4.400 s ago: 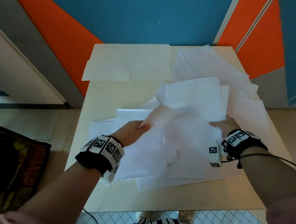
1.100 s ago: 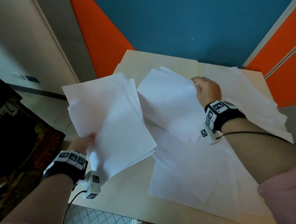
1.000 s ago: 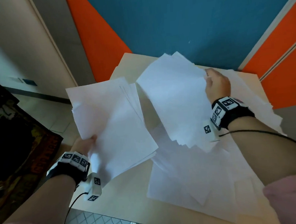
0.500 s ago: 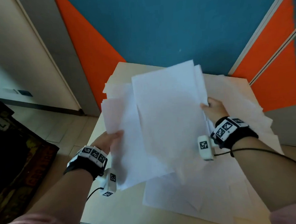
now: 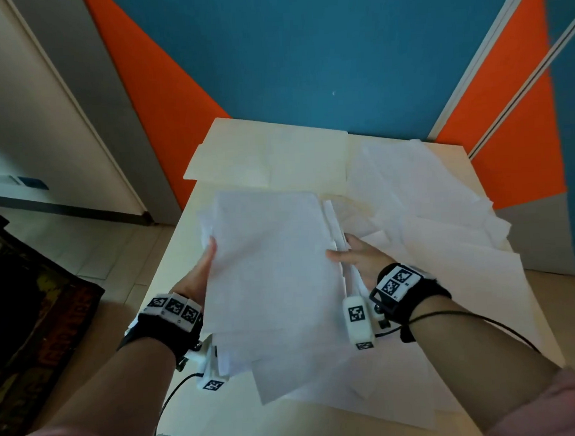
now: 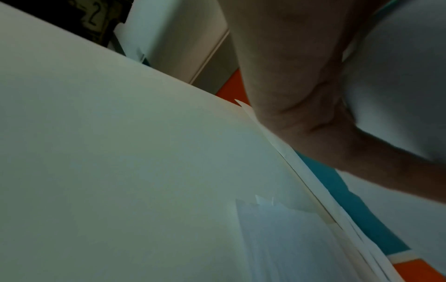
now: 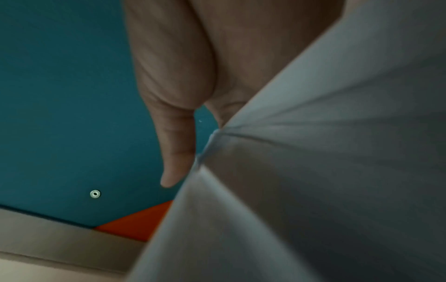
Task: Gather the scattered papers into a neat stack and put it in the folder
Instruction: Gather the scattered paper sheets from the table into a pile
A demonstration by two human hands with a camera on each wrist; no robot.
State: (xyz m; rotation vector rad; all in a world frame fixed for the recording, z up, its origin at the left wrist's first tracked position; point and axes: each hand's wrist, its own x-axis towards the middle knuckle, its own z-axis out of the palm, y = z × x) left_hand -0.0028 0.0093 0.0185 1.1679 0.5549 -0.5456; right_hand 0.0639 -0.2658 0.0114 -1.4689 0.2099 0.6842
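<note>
Head view: both hands hold one uneven bundle of white papers [image 5: 272,278] above the table [image 5: 196,402], sheets fanned and misaligned at the lower end. Left hand [image 5: 196,276] grips the bundle's left edge, thumb lying along the top sheet, other fingers hidden under the paper. Right hand [image 5: 358,259] grips the bundle's right edge, thumb on top, fingers underneath. Black wrist bands with square markers on both wrists. Folder [image 5: 269,152], cream, lies open and flat at the table's far edge, just beyond the bundle, no paper in it. More loose papers [image 5: 446,229] remain spread on the table to the right of the bundle and under it, some reaching the table's right edge. Wall [image 5: 304,50] behind the table is blue with orange sections.

Left wrist view: palm and thumb base [image 6: 301,95] pressed against the paper edge, sheet undersides fill the rest, fingertips not visible. Right wrist view: thumb [image 7: 176,152] straight beside a creased paper edge [image 7: 313,152]; other fingers covered by the sheets.
</note>
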